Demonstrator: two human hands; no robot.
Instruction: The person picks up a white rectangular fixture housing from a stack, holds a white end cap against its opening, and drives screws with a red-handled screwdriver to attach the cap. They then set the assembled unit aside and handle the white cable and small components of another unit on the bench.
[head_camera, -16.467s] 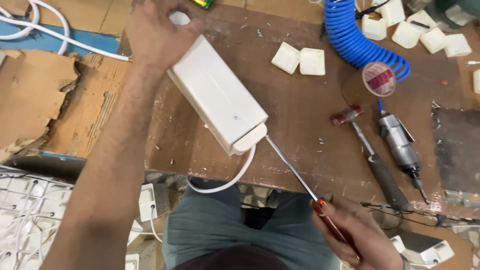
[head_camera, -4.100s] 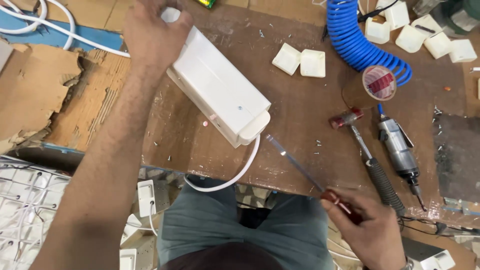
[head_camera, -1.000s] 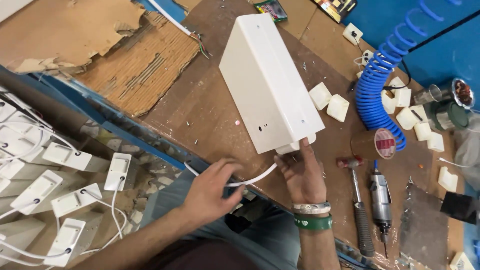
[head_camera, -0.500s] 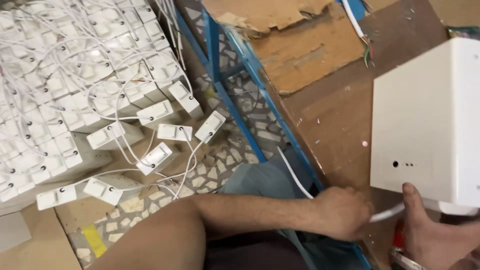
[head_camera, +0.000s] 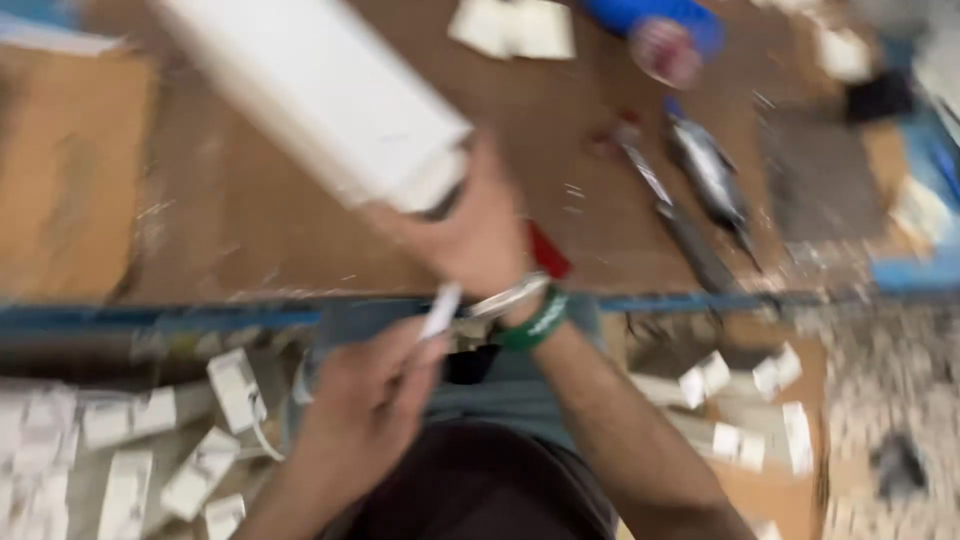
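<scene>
White box (head_camera: 320, 95) on desk (head_camera: 250, 230) | right hand (head_camera: 480, 235) gripping its near end | left hand (head_camera: 370, 405) pinching white cable (head_camera: 440, 310) | view blurred

L hand (head_camera: 375, 395) fingers pinched; R hand (head_camera: 478, 235) raised, fingers curled.

White box (head_camera: 320, 95): your view cuts it off at 11 o'clock.
Whole frame: motion-blurred.
Right hand (head_camera: 475, 235): your grip unreadable.

Green wristband (head_camera: 537, 322) (right wrist), bare forearms
</scene>
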